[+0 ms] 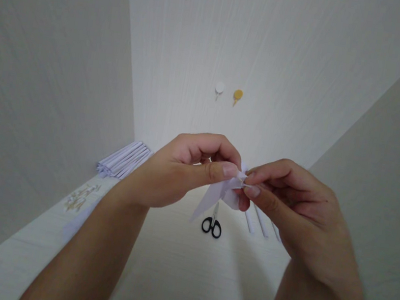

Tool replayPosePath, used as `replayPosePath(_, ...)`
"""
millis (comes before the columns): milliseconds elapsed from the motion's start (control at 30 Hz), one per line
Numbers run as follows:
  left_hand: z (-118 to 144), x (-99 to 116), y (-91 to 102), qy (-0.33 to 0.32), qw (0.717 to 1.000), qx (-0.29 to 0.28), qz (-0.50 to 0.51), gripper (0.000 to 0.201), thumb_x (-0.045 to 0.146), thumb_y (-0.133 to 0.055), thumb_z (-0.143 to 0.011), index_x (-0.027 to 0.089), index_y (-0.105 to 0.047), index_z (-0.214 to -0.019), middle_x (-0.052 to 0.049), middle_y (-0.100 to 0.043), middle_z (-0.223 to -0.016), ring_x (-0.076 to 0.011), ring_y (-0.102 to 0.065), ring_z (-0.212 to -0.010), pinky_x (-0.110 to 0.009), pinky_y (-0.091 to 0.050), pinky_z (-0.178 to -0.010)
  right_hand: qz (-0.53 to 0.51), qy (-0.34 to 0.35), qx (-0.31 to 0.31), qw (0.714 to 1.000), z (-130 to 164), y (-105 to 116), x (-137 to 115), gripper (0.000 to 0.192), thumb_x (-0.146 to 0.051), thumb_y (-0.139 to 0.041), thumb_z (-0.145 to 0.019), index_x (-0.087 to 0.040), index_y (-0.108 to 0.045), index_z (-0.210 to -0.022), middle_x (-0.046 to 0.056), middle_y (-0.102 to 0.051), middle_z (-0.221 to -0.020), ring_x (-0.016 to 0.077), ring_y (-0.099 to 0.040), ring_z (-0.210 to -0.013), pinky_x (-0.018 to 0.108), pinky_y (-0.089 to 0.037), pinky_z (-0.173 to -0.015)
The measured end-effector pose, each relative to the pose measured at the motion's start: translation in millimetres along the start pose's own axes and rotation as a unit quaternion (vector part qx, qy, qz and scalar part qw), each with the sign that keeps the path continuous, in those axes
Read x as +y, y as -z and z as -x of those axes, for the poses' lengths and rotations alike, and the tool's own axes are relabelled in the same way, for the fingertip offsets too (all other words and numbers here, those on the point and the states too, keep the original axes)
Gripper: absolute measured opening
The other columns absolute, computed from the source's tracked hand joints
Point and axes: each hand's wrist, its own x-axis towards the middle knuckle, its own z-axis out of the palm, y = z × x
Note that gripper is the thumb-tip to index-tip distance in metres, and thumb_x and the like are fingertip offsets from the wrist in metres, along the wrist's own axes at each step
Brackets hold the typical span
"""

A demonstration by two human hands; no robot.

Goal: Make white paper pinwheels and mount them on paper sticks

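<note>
My left hand (182,170) is closed, thumb and fingers pressing on a gathered white ribbon (211,197), one pointed tail of which hangs down to the left. From the right, my right hand (288,207) meets it, thumb and fingertip pinching a thin pale strand (244,183) at the gathered part. What the strand is made of is too small to tell. Both hands are held above the table, and the fingers hide much of the ribbon. Below them lies a pair of scissors (212,226) with black handles, its blades pointing away from me.
A stack of white rolled or folded strips (124,159) lies at the back left. Nearer on the left is a scatter of small gold-and-white pieces (81,197). Several white strips (261,222) lie behind my right hand. White (219,88) and yellow (238,95) hooks are on the back wall.
</note>
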Motion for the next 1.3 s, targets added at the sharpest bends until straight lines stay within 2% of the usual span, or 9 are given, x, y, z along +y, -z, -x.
replayPosePath(167, -0.7, 3.9, -1.7, 0.013, 1.000, 0.003, -0.008, 0.011, 0.027, -0.070, -0.092, 0.022, -0.074, -0.083, -0.006, -0.076, -0.078, -0.0205, -0.072, -0.073, -0.034, -0.059, -0.068, -0.001, -0.003, 0.000, 1.000, -0.6, 0.3, -0.4, 0.005, -0.019, -0.077, -0.093, -0.023, -0.075, -0.095, 0.001, -0.074, -0.081, 0.0163, -0.069, -0.073, 0.028, -0.054, -0.065)
replayPosePath(433, -1.2, 3.0, -2.1, 0.015, 1.000, 0.021, -0.009, 0.010, 0.027, -0.073, -0.088, 0.021, -0.072, -0.080, -0.005, -0.075, -0.076, -0.0190, -0.070, -0.070, -0.031, -0.058, -0.062, 0.018, -0.004, -0.010, 1.000, -0.1, 2.0, -1.0, 0.001, -0.022, -0.074, -0.095, -0.023, -0.075, -0.095, 0.001, -0.073, -0.078, 0.0168, -0.068, -0.072, 0.029, -0.054, -0.065)
replayPosePath(667, -2.2, 6.9, -1.9, 0.029, 0.999, 0.004, -0.015, 0.012, 0.022, -0.070, -0.087, 0.021, -0.070, -0.075, -0.003, -0.072, -0.069, -0.0169, -0.068, -0.063, -0.028, -0.055, -0.057, 0.049, 0.020, -0.004, 0.999, 1.8, 3.4, -1.0, 0.005, -0.020, -0.074, -0.095, -0.025, -0.075, -0.094, 0.002, -0.073, -0.088, 0.0175, -0.069, -0.079, 0.031, -0.055, -0.072)
replayPosePath(967, -5.8, 6.7, -1.1, 0.057, 0.998, -0.018, 0.002, 0.014, 0.015, -0.065, -0.086, 0.020, -0.072, -0.074, -0.002, -0.072, -0.069, -0.0147, -0.065, -0.063, -0.027, -0.052, -0.058, 0.114, 0.038, -0.023, 0.992, 1.1, 4.3, -5.2, 0.008, -0.021, -0.069, -0.097, -0.026, -0.075, -0.097, 0.002, -0.073, -0.089, 0.0182, -0.068, -0.078, 0.032, -0.054, -0.069)
replayPosePath(1133, -6.7, 6.2, -0.9, 0.030, 0.999, -0.009, -0.030, 0.013, 0.018, -0.066, -0.086, 0.019, -0.073, -0.075, -0.004, -0.073, -0.071, -0.0157, -0.065, -0.063, -0.028, -0.054, -0.059, 0.091, 0.029, -0.006, 0.995, 1.5, 2.1, -3.0, 0.004, -0.025, -0.072, -0.096, -0.026, -0.075, -0.099, 0.002, -0.074, -0.088, 0.0184, -0.069, -0.077, 0.031, -0.055, -0.068)
replayPosePath(1300, -5.1, 5.6, -4.7, 0.018, 0.999, 0.024, -0.025, 0.008, 0.016, -0.066, -0.088, 0.019, -0.074, -0.085, -0.004, -0.075, -0.078, -0.0172, -0.070, -0.071, -0.029, -0.056, -0.063, 0.055, 0.017, 0.019, 0.998, 0.3, -0.9, -2.6, 0.011, -0.022, -0.077, -0.093, -0.026, -0.073, -0.102, 0.000, -0.074, -0.087, 0.0164, -0.069, -0.075, 0.028, -0.055, -0.064)
